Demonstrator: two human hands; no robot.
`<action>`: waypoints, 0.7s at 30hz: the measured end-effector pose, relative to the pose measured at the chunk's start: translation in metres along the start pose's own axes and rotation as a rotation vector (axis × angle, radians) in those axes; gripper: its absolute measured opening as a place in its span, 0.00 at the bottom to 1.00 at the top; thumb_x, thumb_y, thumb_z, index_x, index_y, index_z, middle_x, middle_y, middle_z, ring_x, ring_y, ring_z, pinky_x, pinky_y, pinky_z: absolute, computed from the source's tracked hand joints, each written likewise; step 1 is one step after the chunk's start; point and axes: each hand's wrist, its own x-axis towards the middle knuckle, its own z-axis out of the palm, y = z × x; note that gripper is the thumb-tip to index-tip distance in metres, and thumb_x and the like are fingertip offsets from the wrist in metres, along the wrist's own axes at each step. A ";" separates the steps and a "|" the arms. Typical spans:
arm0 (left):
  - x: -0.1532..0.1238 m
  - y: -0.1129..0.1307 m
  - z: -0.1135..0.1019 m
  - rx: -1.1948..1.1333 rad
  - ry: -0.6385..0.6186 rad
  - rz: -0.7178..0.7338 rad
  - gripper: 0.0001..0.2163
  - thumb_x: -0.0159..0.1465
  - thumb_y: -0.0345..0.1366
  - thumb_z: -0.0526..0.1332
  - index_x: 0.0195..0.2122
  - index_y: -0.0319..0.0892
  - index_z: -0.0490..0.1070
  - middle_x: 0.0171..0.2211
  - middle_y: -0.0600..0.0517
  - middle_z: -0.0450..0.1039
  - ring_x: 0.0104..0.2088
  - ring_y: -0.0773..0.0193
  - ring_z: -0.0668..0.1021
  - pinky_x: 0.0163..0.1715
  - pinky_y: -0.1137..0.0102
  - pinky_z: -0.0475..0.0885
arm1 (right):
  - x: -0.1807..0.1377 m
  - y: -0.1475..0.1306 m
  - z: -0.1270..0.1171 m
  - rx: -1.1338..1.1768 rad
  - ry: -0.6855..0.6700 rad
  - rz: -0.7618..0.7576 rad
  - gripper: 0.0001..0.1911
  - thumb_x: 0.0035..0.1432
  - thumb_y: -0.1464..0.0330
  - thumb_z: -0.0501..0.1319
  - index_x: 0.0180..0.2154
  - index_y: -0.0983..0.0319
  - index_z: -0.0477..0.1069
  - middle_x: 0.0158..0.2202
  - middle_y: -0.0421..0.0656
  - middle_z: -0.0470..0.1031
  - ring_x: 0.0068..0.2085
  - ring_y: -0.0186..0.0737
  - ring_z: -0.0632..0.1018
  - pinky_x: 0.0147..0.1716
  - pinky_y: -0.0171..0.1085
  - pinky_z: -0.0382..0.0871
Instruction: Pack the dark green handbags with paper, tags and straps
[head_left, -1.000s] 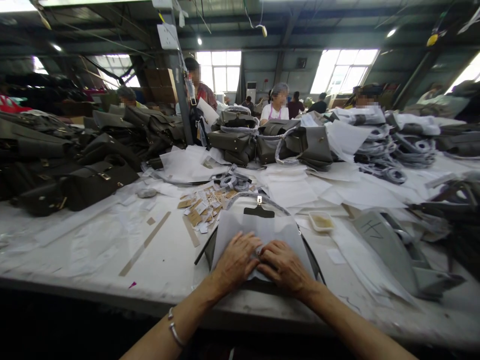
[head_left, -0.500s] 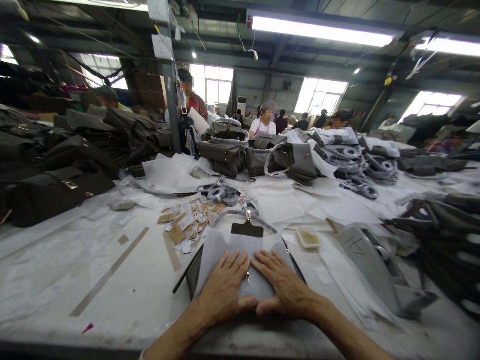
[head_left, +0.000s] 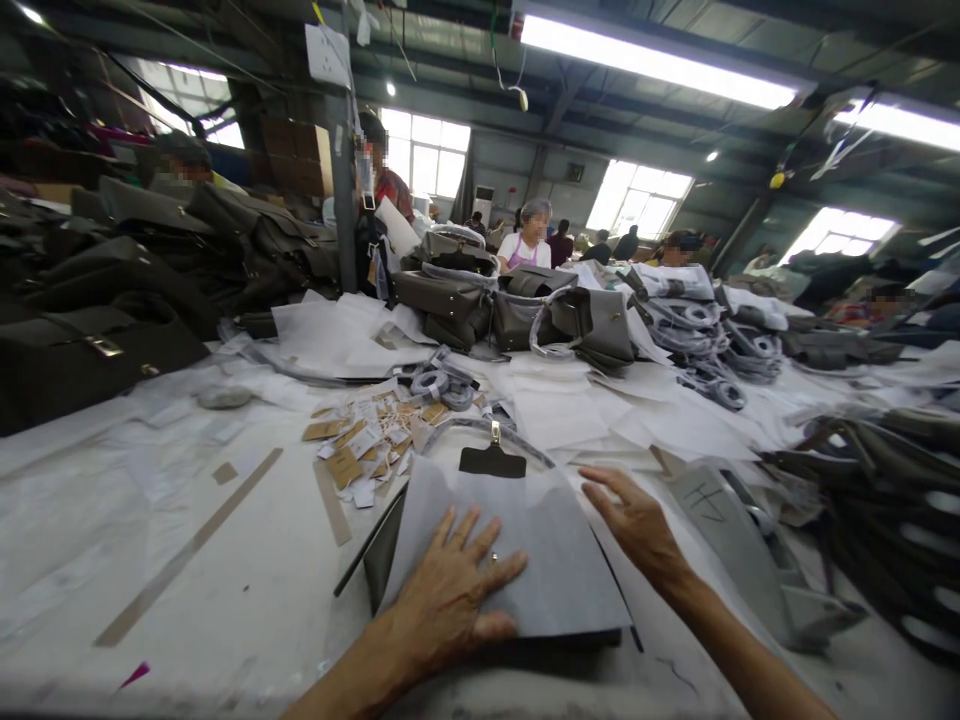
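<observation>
Tissue-thin white paper lies under the spread fingers of the left hand, which presses flat and grips nothing. Beneath the palm the paper covers a grey handbag lying flat on the table. Right of those fingertips the right hand hovers loose and open over the sheet's right edge. Past the fingertips shows the bag's dark clasp tab, then scattered paper tags. The sheet looks light, limp and easily creased; the bag seems stiff and weightier, best gripped by its side edges.
</observation>
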 end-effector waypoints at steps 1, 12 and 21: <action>-0.001 -0.001 0.001 -0.018 0.008 0.006 0.33 0.62 0.57 0.61 0.66 0.64 0.52 0.68 0.47 0.54 0.67 0.37 0.56 0.61 0.37 0.52 | 0.002 0.018 -0.002 -0.140 0.035 0.026 0.22 0.64 0.56 0.53 0.50 0.62 0.74 0.53 0.53 0.75 0.56 0.53 0.73 0.58 0.54 0.64; -0.004 0.002 -0.007 -0.071 0.034 0.005 0.30 0.64 0.63 0.49 0.65 0.64 0.54 0.67 0.46 0.55 0.66 0.36 0.58 0.59 0.35 0.55 | 0.015 0.109 0.004 -0.655 -0.261 0.079 0.17 0.57 0.56 0.57 0.43 0.52 0.80 0.56 0.45 0.74 0.62 0.57 0.67 0.63 0.62 0.43; 0.000 -0.009 0.010 0.021 0.072 0.081 0.31 0.63 0.59 0.56 0.65 0.62 0.53 0.67 0.44 0.56 0.64 0.34 0.62 0.56 0.37 0.61 | 0.098 0.021 0.000 -0.211 -0.011 -0.146 0.19 0.59 0.51 0.56 0.28 0.55 0.77 0.42 0.45 0.80 0.44 0.50 0.78 0.58 0.55 0.58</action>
